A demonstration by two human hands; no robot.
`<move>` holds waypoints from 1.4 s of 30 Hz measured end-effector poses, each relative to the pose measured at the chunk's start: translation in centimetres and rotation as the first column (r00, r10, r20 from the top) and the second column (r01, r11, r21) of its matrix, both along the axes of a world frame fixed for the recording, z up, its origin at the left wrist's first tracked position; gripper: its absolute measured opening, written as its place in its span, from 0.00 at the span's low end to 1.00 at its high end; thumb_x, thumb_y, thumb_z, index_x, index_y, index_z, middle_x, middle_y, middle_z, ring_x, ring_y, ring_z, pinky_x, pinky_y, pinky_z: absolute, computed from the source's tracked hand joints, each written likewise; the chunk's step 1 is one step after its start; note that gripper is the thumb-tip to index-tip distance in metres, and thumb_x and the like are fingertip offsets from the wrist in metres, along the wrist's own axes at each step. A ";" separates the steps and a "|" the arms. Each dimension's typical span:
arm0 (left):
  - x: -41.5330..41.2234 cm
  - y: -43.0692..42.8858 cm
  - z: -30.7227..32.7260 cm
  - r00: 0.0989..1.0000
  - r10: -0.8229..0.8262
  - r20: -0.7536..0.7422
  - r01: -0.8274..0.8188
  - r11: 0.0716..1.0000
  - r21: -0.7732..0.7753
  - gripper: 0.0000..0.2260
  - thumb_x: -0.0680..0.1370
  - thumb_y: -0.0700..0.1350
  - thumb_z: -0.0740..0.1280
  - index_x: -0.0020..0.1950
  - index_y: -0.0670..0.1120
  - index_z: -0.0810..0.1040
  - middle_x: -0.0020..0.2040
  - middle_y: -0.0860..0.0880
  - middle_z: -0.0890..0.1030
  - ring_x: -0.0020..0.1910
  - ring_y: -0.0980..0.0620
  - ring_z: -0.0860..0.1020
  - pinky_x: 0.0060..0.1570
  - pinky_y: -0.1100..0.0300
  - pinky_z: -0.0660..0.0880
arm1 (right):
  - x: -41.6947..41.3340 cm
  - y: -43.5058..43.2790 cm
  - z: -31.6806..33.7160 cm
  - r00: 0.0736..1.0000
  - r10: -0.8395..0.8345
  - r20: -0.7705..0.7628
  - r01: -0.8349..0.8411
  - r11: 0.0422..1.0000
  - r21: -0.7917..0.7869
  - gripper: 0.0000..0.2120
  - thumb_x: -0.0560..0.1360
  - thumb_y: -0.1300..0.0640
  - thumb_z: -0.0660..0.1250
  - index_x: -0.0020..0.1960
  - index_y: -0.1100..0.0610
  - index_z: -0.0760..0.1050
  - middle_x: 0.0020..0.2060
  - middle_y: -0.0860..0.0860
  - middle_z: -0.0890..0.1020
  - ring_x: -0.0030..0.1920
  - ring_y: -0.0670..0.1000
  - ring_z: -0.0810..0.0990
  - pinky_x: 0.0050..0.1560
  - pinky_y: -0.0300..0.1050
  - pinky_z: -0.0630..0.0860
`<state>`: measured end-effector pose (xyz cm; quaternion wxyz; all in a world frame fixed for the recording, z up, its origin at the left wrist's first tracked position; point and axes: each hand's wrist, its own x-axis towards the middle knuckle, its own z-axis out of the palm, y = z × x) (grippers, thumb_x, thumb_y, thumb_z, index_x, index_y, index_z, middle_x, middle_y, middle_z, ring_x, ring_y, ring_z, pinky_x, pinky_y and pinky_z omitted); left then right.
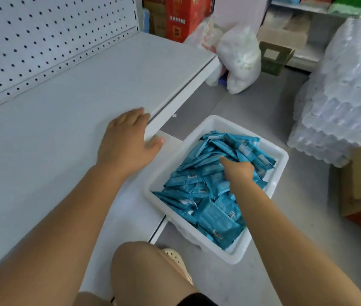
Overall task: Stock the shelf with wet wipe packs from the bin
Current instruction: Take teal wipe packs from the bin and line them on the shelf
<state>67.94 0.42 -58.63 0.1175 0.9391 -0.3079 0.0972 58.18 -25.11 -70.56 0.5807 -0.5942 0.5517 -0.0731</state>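
Note:
A white plastic bin point(282, 161) stands on the grey floor beside the shelf, heaped with several blue wet wipe packs point(210, 215). My right hand point(239, 170) reaches down into the heap with its fingers buried among the packs; whether it grips one is hidden. My left hand point(128, 140) lies flat, fingers apart, on the front edge of the bare white shelf point(49, 111), holding nothing. No pack lies on the shelf.
A white pegboard back panel point(42, 34) rises behind the shelf. Stacked shrink-wrapped water bottles point(343, 91) stand right of the bin, white plastic bags point(239, 60) and cardboard boxes point(274, 56) behind it. My knee and a shoe point(175, 259) are at the bottom.

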 end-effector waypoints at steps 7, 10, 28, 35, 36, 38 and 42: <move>-0.1 -0.6 -0.1 0.998 0.063 0.007 -0.064 0.995 0.083 0.33 0.79 0.64 0.60 0.79 0.49 0.61 0.81 0.47 0.59 0.80 0.47 0.56 0.78 0.46 0.52 | 3.2 0.7 -0.2 0.998 -0.037 0.052 0.029 0.987 0.156 0.35 0.65 0.43 0.82 0.61 0.62 0.73 0.48 0.57 0.80 0.54 0.58 0.83 0.53 0.58 0.83; 0.1 -0.9 -0.3 0.996 0.093 -0.014 -0.091 0.989 0.113 0.36 0.78 0.67 0.58 0.81 0.49 0.56 0.82 0.46 0.55 0.80 0.46 0.53 0.78 0.45 0.51 | 4.1 0.6 -0.8 0.997 -0.046 0.056 0.036 0.987 0.155 0.41 0.59 0.43 0.85 0.62 0.62 0.73 0.48 0.57 0.80 0.48 0.57 0.83 0.50 0.55 0.84; -1.0 -0.6 0.5 0.999 0.029 -0.041 -0.033 0.995 -0.096 0.29 0.79 0.64 0.62 0.73 0.47 0.71 0.74 0.48 0.72 0.72 0.47 0.69 0.70 0.49 0.68 | -3.0 2.4 3.2 0.949 -0.090 0.304 -0.002 0.957 0.289 0.25 0.67 0.57 0.82 0.58 0.59 0.72 0.51 0.56 0.83 0.47 0.57 0.86 0.47 0.52 0.85; -7.6 -0.4 2.0 0.937 -0.199 -0.288 -0.007 0.812 -0.584 0.20 0.76 0.55 0.72 0.67 0.53 0.78 0.70 0.59 0.74 0.68 0.64 0.71 0.68 0.67 0.68 | -5.4 4.6 9.4 0.779 -0.019 0.627 -0.247 0.909 0.335 0.22 0.72 0.61 0.77 0.64 0.62 0.75 0.53 0.56 0.87 0.52 0.56 0.87 0.50 0.53 0.84; -8.6 -0.2 2.5 0.913 -0.259 -0.315 0.024 0.806 -0.592 0.24 0.74 0.56 0.74 0.69 0.55 0.76 0.72 0.60 0.71 0.70 0.66 0.68 0.68 0.71 0.65 | -5.5 5.4 10.4 0.753 0.015 0.658 -0.303 0.896 0.326 0.22 0.73 0.62 0.76 0.64 0.63 0.75 0.54 0.57 0.86 0.53 0.57 0.86 0.52 0.54 0.84; -10.1 0.8 3.3 0.891 -0.331 -0.311 0.116 0.828 -0.549 0.31 0.69 0.57 0.77 0.71 0.57 0.75 0.76 0.61 0.66 0.73 0.68 0.64 0.68 0.75 0.61 | -5.6 7.3 12.4 0.703 0.085 0.707 -0.407 0.862 0.302 0.20 0.75 0.62 0.74 0.65 0.65 0.75 0.55 0.60 0.85 0.55 0.59 0.86 0.55 0.56 0.83; -11.2 4.6 4.2 0.932 -0.286 -0.222 0.150 0.863 -0.482 0.33 0.65 0.54 0.81 0.69 0.58 0.76 0.77 0.60 0.65 0.74 0.61 0.65 0.71 0.63 0.65 | -5.3 11.9 15.9 0.614 0.211 0.761 -0.572 0.783 0.244 0.16 0.78 0.62 0.71 0.63 0.67 0.77 0.55 0.61 0.85 0.57 0.59 0.85 0.60 0.54 0.81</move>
